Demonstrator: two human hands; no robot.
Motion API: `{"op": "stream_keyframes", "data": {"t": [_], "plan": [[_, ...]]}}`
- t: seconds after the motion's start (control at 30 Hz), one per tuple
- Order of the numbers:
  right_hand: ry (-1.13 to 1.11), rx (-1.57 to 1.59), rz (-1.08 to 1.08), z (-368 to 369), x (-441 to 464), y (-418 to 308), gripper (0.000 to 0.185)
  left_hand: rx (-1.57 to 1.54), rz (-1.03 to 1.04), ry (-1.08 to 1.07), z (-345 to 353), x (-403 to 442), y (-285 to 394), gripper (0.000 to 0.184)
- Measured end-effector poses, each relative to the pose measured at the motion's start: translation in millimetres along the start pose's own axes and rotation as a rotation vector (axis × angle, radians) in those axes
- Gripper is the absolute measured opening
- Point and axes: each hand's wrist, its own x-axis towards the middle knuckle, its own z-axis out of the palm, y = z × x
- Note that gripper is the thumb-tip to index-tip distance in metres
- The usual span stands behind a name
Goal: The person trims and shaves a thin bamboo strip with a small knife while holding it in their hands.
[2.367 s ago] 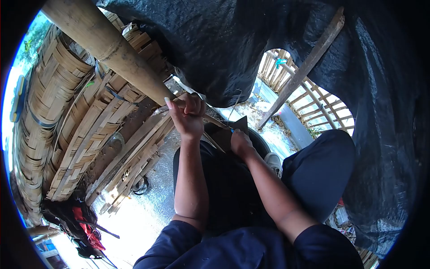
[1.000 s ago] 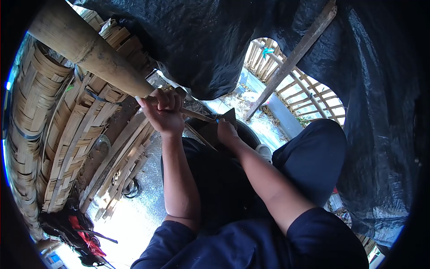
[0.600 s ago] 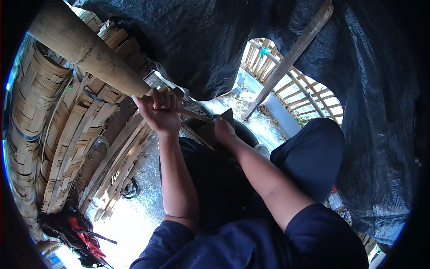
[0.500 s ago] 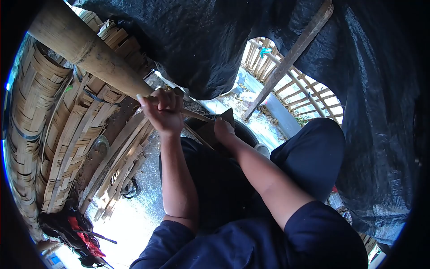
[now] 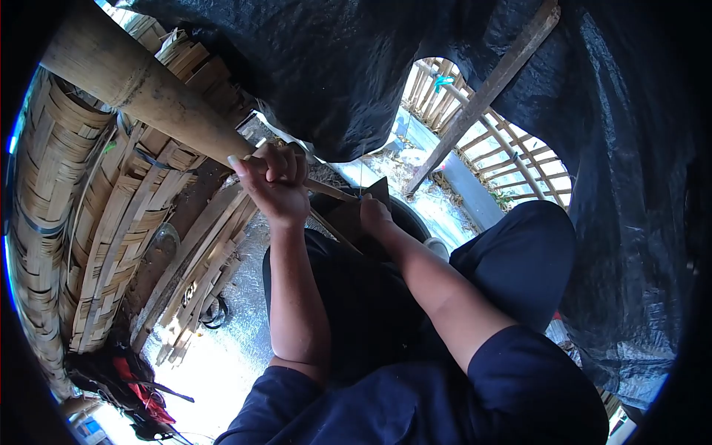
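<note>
My left hand (image 5: 276, 180) is closed in a fist around a thin bamboo strip (image 5: 330, 190), beside the lower end of a thick bamboo pole (image 5: 170, 107). The strip slants down and right to my right hand (image 5: 375, 216), whose fingers are closed at its far end. Close behind those fingers is a dark, flat, pointed piece (image 5: 378, 190). What lies inside the right hand's grip is hidden. Below both hands, a round black container (image 5: 410, 216) shows its rim in part.
Woven bamboo panels (image 5: 55, 193) stand on the left, beside stacked bamboo slats (image 5: 208, 274). Black plastic sheeting (image 5: 623, 185) hangs overhead and on the right. A wooden post (image 5: 482, 96) leans near a bamboo lattice fence (image 5: 519, 163). A black and red bag (image 5: 133, 386) lies lower left.
My right hand has shifted slightly to the right in view, with the pointed piece. My left hand has moved very little and keeps its grip on the strip.
</note>
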Motion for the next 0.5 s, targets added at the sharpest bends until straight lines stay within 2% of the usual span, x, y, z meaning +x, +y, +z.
{"op": "stream_keyframes", "data": {"t": [0.07, 0.5], "plan": [[0.014, -0.002, -0.011, 4.1, 1.9, 3.0, 0.019, -0.036, -0.021, -0.072, -7.0, 1.5, 1.1, 0.058], [-0.007, -0.002, 0.031, 10.8, 6.5, 9.9, 0.017, -0.033, -0.044, -0.067, -6.1, 1.0, -3.1, 0.06]]}}
